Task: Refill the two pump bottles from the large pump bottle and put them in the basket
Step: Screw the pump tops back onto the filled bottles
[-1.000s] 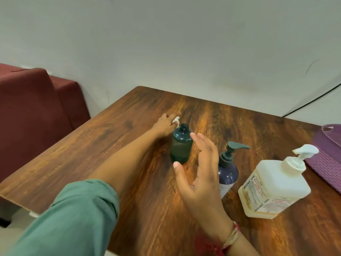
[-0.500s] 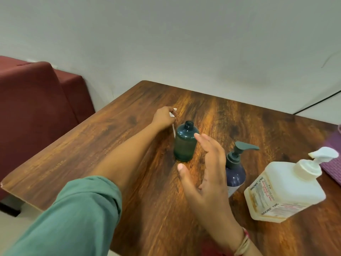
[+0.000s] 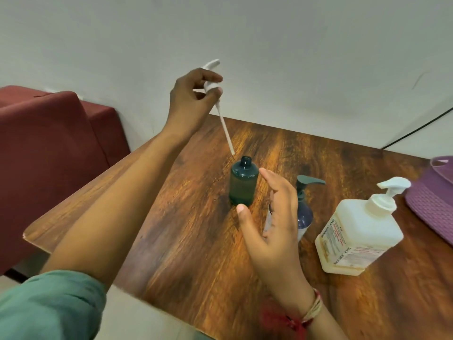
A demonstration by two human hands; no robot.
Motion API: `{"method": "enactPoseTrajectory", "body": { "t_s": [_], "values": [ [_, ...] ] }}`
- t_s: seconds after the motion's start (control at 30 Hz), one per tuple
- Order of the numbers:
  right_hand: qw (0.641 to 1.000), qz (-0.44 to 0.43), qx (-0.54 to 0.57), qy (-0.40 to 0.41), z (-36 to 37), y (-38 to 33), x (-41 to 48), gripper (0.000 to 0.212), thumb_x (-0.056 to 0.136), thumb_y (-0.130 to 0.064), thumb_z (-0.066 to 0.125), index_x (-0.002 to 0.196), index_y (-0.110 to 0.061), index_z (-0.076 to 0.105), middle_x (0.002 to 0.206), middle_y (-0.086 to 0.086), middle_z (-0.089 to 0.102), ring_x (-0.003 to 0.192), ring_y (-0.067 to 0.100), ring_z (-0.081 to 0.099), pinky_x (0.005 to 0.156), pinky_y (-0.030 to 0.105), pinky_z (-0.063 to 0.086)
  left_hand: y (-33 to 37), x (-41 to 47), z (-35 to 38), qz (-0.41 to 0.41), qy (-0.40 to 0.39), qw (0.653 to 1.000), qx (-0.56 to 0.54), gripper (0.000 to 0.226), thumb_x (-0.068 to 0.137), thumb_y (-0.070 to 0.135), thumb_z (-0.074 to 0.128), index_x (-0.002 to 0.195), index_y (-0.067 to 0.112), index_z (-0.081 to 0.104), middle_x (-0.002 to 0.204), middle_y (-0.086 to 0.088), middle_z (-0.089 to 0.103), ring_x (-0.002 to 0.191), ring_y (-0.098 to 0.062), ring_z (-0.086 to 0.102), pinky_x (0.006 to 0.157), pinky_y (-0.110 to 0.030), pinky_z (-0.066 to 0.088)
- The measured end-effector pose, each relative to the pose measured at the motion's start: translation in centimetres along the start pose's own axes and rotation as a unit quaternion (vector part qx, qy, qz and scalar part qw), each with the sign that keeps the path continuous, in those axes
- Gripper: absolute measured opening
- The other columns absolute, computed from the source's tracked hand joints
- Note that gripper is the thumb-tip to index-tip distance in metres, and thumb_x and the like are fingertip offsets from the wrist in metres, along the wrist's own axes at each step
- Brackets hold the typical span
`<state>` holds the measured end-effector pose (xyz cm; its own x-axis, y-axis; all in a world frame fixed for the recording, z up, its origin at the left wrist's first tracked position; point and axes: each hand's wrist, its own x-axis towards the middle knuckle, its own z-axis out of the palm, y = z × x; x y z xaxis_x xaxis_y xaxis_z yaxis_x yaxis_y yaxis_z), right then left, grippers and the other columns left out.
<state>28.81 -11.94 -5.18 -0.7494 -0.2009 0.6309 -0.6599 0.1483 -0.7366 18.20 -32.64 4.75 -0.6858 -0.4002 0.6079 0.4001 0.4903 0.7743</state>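
A small dark green bottle stands uncapped on the wooden table. My left hand holds its white pump head raised high; the dip tube's tip hangs just above and left of the bottle's mouth. My right hand hovers with straight fingers beside the green bottle, holding nothing. Behind that hand stands a dark blue pump bottle with a grey-green pump. The large cream pump bottle stands to the right. A purple basket lies at the right edge.
A dark red upholstered seat stands left of the table against the pale wall. A black cable runs down the wall at the right. The table's near-left edge is close to my left sleeve.
My left hand has lifted the white pump from table height up above the green bottle, tube hanging down. My right hand stayed near the bottle.
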Motion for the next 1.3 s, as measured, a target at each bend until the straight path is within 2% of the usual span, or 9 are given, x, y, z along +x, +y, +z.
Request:
{"method": "enactPoseTrajectory", "body": {
  "t_s": [0.1,0.27,0.4,0.53,0.73,0.87,0.93,1.17,1.3],
  "values": [
    [1.000,-0.004,0.014,0.001,-0.4,-0.5,-0.7,0.052,0.087,-0.011,0.060,0.135,-0.020,0.042,0.132,0.001,0.045,0.128,0.017,0.044,0.106,0.029,0.037,1.6,-1.4,0.1,-0.005,0.001,1.000,-0.021,0.016,0.085,0.012,0.065,0.100,0.014,0.068,0.104,-0.001,0.067,0.092,-0.018,0.065,0.080,-0.037,0.057],
    [0.996,0.026,0.080,0.025,-1.5,-1.4,-0.7,0.036,0.089,-0.017,0.059,0.124,-0.024,0.053,0.117,-0.010,0.058,0.115,0.014,0.056,0.094,0.025,0.047,4.0,-5.3,-1.1,0.006,-0.032,0.998,-0.056,0.016,0.086,0.015,0.066,0.101,0.018,0.068,0.100,0.008,0.065,0.086,-0.010,0.065,0.077,-0.030,0.057],
    [0.989,0.063,0.131,0.005,-1.7,-1.6,-0.5,0.034,0.089,-0.021,0.058,0.123,-0.017,0.056,0.116,-0.004,0.062,0.113,0.012,0.058,0.095,0.028,0.049,5.0,-9.9,-1.3,0.008,-0.090,0.995,-0.052,0.018,0.087,0.014,0.066,0.105,0.018,0.066,0.099,0.007,0.067,0.083,-0.009,0.065,0.075,-0.022,0.054],
    [0.981,0.106,0.158,-0.041,-0.8,-1.3,-2.2,0.034,0.088,-0.029,0.058,0.122,-0.026,0.055,0.117,-0.006,0.061,0.110,0.006,0.058,0.093,0.025,0.048,5.0,-14.1,-1.3,0.004,-0.117,0.990,-0.076,0.022,0.085,0.009,0.067,0.104,0.020,0.065,0.100,0.008,0.068,0.089,-0.011,0.066,0.078,-0.024,0.055],
    [0.971,0.121,0.194,-0.065,0.0,-0.9,-3.4,0.031,0.090,-0.041,0.055,0.121,-0.038,0.054,0.114,-0.018,0.064,0.108,-0.001,0.059,0.086,0.013,0.046,5.2,-16.9,-1.2,-0.011,-0.116,0.987,-0.113,0.030,0.079,0.008,0.073,0.106,0.015,0.060,0.105,-0.001,0.068,0.095,-0.015,0.066,0.080,-0.026,0.055],
    [0.964,0.135,0.221,-0.066,-0.2,-1.2,-3.3,0.029,0.089,-0.045,0.054,0.117,-0.040,0.058,0.115,-0.015,0.065,0.110,0.003,0.060,0.086,0.017,0.047,5.4,-17.7,-1.1,-0.013,-0.154,0.985,-0.083,0.029,0.077,0.010,0.075,0.103,0.013,0.063,0.102,0.003,0.068,0.093,-0.014,0.067,0.080,-0.030,0.057],
    [0.958,0.146,0.240,-0.063,-0.4,-1.3,-3.1,0.027,0.088,-0.043,0.056,0.114,-0.038,0.060,0.114,-0.014,0.066,0.110,0.004,0.060,0.085,0.018,0.048,5.5,-17.8,-1.0,-0.012,-0.155,0.986,-0.068,0.028,0.076,0.012,0.076,0.102,0.015,0.064,0.102,0.006,0.068,0.095,-0.013,0.067,0.081,-0.033,0.057],
    [0.931,0.205,0.300,-0.043,-1.2,-1.0,-2.7,0.025,0.093,-0.015,0.057,0.118,-0.020,0.060,0.109,-0.002,0.069,0.101,0.005,0.065,0.079,0.016,0.049,5.3,-17.9,-0.8,-0.024,-0.163,0.985,-0.051,0.026,0.077,0.014,0.077,0.099,0.019,0.065,0.102,0.011,0.069,0.099,-0.010,0.065,0.086,-0.047,0.054],
    [0.911,0.253,0.325,-0.032,-1.8,-0.8,-1.9,0.023,0.096,-0.018,0.051,0.116,-0.019,0.062,0.096,-0.004,0.068,0.085,-0.001,0.063,0.070,0.013,0.048,5.1,-18.2,-0.6,-0.020,-0.180,0.982,-0.052,0.025,0.076,0.016,0.077,0.099,0.016,0.065,0.100,0.006,0.069,0.099,-0.012,0.066,0.085,-0.047,0.054]
  ]
}}
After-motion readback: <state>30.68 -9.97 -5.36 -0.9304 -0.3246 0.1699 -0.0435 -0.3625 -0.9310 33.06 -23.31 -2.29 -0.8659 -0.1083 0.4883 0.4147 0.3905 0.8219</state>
